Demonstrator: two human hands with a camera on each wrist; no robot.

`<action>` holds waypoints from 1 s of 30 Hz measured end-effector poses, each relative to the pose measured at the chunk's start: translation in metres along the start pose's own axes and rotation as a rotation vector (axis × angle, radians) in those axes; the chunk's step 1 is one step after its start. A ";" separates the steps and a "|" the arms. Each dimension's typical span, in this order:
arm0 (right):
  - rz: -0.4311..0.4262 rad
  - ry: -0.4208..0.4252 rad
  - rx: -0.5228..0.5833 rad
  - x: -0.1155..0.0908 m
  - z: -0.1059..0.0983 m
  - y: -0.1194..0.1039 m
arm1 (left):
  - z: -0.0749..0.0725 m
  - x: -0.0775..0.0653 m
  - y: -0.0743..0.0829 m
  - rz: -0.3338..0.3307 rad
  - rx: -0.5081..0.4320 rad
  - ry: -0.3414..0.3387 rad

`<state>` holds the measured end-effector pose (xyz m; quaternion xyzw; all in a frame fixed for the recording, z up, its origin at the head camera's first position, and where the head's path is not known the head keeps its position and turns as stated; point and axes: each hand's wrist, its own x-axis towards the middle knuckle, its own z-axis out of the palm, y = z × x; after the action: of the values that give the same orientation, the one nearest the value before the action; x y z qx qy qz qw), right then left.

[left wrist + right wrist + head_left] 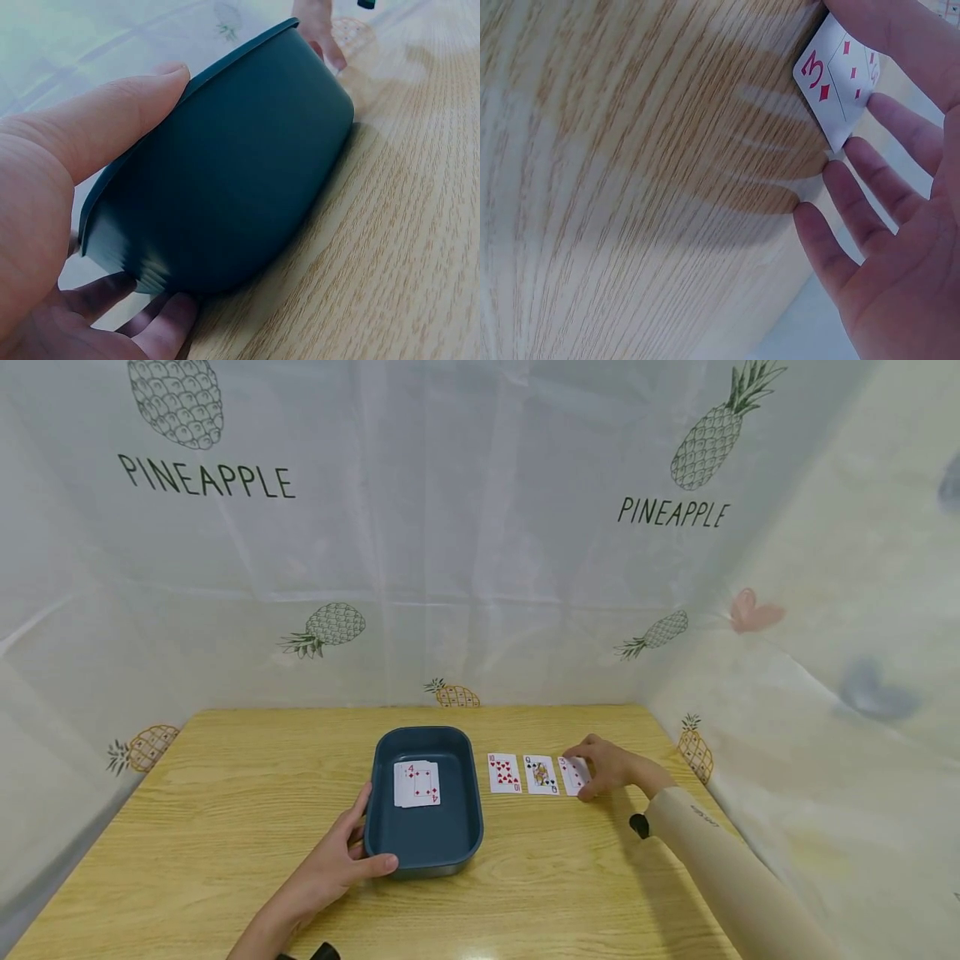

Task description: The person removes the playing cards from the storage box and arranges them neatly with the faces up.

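Observation:
My left hand [333, 860] grips the near left corner of a dark blue tray [420, 843]. In the left wrist view its thumb lies over the rim of the tray [232, 165], with fingers under the side. A small stack of playing cards [417, 783] lies in the tray, a four of diamonds on top. At the right end of a row on the table, my right hand [613, 768] holds a three of diamonds [836, 82] by its edges, thumb on one side and fingertips on the other. The hand partly covers that card.
Between the tray and my right hand lie a ten of hearts [505, 773] and a queen of spades [541, 775], face up. The wooden table [247, 802] ends at a pineapple-print curtain [480, 543] at the back and sides.

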<state>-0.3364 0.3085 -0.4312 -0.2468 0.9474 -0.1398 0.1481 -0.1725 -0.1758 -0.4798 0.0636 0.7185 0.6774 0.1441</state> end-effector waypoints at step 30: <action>-0.175 0.086 -0.016 0.005 -0.034 -0.071 | 0.000 0.000 -0.001 0.003 -0.005 -0.002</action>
<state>-0.3228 0.2533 -0.3769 -0.3235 0.9288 -0.1552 0.0927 -0.1725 -0.1763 -0.4810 0.0652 0.7167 0.6792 0.1440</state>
